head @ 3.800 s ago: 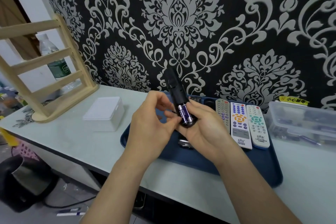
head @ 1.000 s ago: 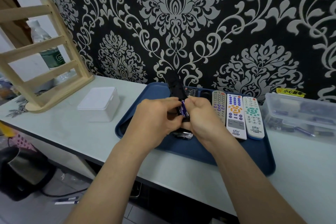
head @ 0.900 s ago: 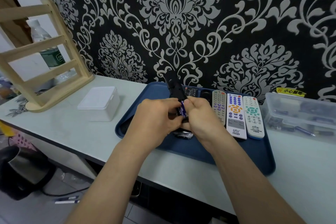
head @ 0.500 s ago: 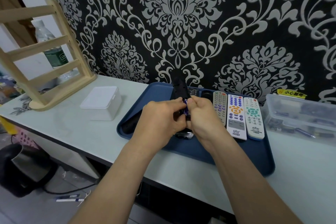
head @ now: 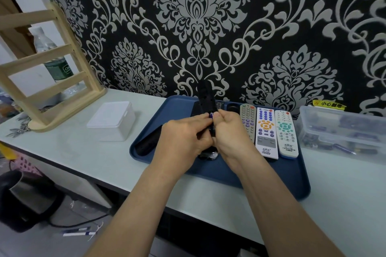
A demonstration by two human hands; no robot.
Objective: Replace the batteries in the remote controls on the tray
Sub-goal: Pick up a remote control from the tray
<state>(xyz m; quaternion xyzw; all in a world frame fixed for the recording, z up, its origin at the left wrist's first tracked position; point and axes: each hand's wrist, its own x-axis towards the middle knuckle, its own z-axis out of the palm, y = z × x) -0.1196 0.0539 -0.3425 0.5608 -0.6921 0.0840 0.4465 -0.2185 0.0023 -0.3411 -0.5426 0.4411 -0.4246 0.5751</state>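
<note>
A black remote [head: 205,98] stands tilted above the blue tray [head: 219,171], back side toward me. My left hand [head: 183,140] and my right hand [head: 231,133] both wrap around its lower part. A purple battery [head: 211,115] shows between my thumbs at the open compartment, pinched there. Three light remotes lie side by side on the tray: a grey one [head: 248,121], a white one with orange keys [head: 266,133] and a white one with green keys [head: 285,133]. Another black remote [head: 148,142] lies at the tray's left.
A clear plastic box [head: 342,131] with batteries sits right of the tray. A white lidded box [head: 113,120] stands left of it, and a wooden rack [head: 41,69] with a water bottle [head: 53,58] behind it stands further left. The table edge runs near me.
Since 3.8 s ago both hands have closed in over the battery compartment, covering most of the batteries. In the last second the hands and remote have barely shifted.
</note>
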